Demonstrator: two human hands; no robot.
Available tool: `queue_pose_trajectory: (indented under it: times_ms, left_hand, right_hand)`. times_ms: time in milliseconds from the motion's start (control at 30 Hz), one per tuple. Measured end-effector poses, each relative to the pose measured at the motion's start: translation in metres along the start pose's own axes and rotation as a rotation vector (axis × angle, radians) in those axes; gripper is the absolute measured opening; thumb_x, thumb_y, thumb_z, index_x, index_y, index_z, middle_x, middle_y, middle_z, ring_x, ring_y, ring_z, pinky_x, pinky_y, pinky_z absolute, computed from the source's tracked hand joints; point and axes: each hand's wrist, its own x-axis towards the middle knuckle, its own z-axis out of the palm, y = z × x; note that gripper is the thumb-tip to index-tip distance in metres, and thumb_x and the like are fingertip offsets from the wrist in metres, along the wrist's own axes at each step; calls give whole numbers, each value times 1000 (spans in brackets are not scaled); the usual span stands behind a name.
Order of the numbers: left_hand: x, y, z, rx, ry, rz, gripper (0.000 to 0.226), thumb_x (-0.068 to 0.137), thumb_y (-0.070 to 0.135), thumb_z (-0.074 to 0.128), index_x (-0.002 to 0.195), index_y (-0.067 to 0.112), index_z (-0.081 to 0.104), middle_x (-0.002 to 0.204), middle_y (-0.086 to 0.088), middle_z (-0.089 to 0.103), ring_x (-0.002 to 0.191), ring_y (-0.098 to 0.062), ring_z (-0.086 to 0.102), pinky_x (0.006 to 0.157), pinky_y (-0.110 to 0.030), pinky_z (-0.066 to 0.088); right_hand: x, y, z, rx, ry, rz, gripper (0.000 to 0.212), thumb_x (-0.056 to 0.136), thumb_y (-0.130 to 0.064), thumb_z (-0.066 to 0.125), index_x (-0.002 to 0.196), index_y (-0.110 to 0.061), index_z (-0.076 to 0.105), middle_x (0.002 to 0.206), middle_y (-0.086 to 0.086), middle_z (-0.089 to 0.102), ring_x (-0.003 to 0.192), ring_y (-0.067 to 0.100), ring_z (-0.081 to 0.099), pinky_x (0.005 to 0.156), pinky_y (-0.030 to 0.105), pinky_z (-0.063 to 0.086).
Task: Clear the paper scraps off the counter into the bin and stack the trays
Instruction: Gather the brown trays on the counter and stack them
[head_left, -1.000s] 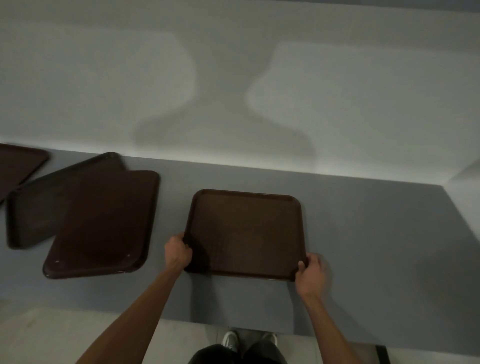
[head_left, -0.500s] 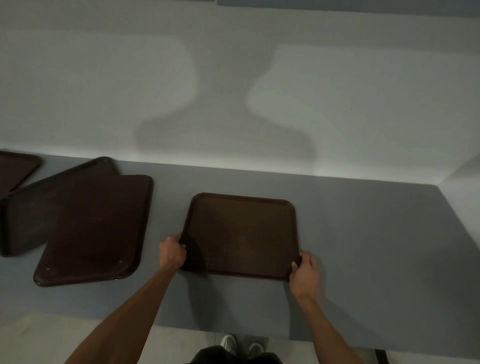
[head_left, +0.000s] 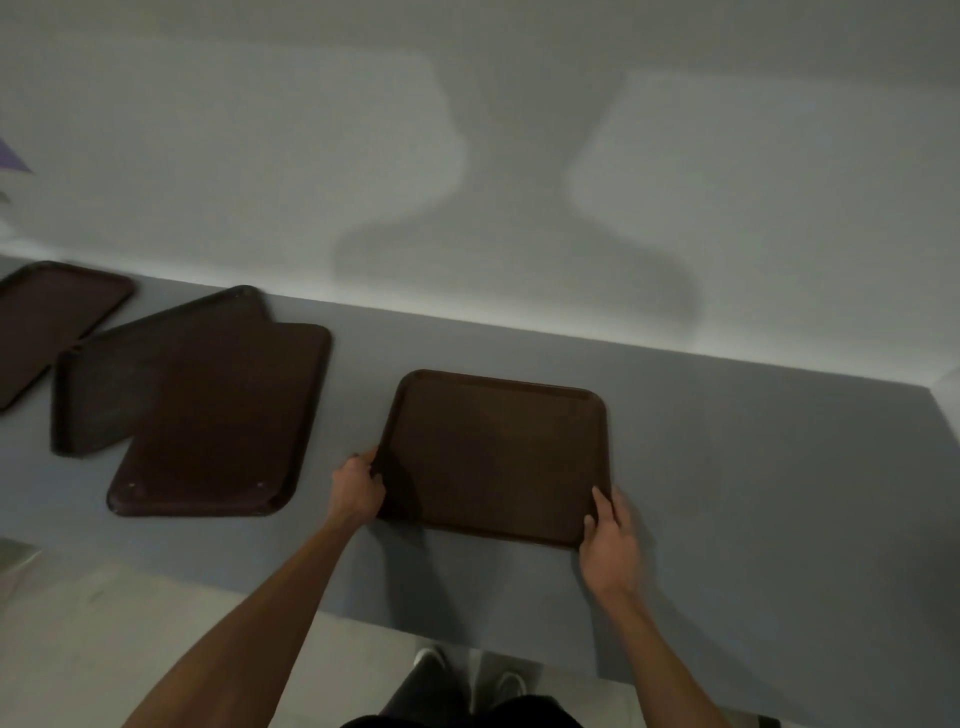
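Left hand (head_left: 358, 488) and right hand (head_left: 608, 540) clasp the tray (head_left: 498, 457) at its near left edge and near right corner, fingers curled over the rim. It lies apparently flat on the counter (head_left: 753, 493). Over the last second it has barely shifted, so the carry to the loose trays (head_left: 218, 421) at left seems not yet begun.
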Motion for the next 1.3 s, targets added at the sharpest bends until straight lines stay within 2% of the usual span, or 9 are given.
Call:
queue_pose_trajectory:
  times_ms: [100,300,400,500,600,733,900,1133,1300]
  left_hand:
    - [-14,6,-12,-74,24,46,50,97,9,58,145,21,53,131,-9,63,119,-31,62,103,-46,53]
    - [-37,-12,-46,-174,171,172,41,95,15,67,135,16,59,129,0,64,114,-18,62,94,-36,54]
    - [-32,-31,-75,-216,239,171,38,93,10,68,130,13,63,122,-1,68,109,-14,64,92,-31,53]
    - [-18,-52,-113,-279,291,168,34,93,10,68,127,14,64,118,1,71,106,-10,65,93,-27,51]
    - [4,-83,-153,-282,290,182,35,95,9,67,130,13,63,120,0,70,109,-9,64,95,-26,51]
    - [34,-137,-207,-221,282,171,36,96,12,65,132,16,61,124,2,68,115,-12,63,100,-33,53]
    - [71,-204,-257,-120,305,97,33,96,15,65,129,19,62,123,-3,66,114,-21,64,101,-41,53]
    - [100,-248,-281,-76,196,-173,44,99,28,61,136,5,49,135,-25,49,118,-47,53,103,-52,45]
    - [107,-252,-282,-256,98,-276,53,104,39,53,143,4,43,142,-24,49,126,-43,52,107,-49,42]
  right_hand:
    - [-6,-14,-8,-5,-2,1,48,108,-33,44,152,-16,46,169,7,25,152,31,33,118,47,41]
    - [-27,-70,-15,34,49,-72,39,106,-35,48,139,-17,57,163,6,35,146,32,41,114,52,45]
    - [-39,-115,-9,97,12,-108,33,106,-35,51,134,-22,61,158,0,42,140,24,47,116,41,42]
    - [-50,-169,9,188,-8,-173,26,105,-31,56,128,-23,64,145,-3,56,132,16,54,110,24,36]
    - [-60,-227,42,239,-29,-218,22,104,-29,58,124,-24,65,133,-5,63,124,10,59,104,15,36]
    - [-70,-297,94,228,-81,-239,20,104,-32,58,122,-27,64,121,-6,65,108,14,65,94,22,45]
    - [-77,-362,155,239,-151,-194,23,104,-37,56,124,-27,62,119,-3,71,104,16,68,90,24,48]
    - [-68,-430,218,254,-284,-16,42,103,-44,58,135,-16,59,132,2,69,122,25,65,99,30,48]
    - [-61,-445,246,161,-295,83,75,93,-64,63,149,-18,45,148,8,43,136,32,48,115,40,39]
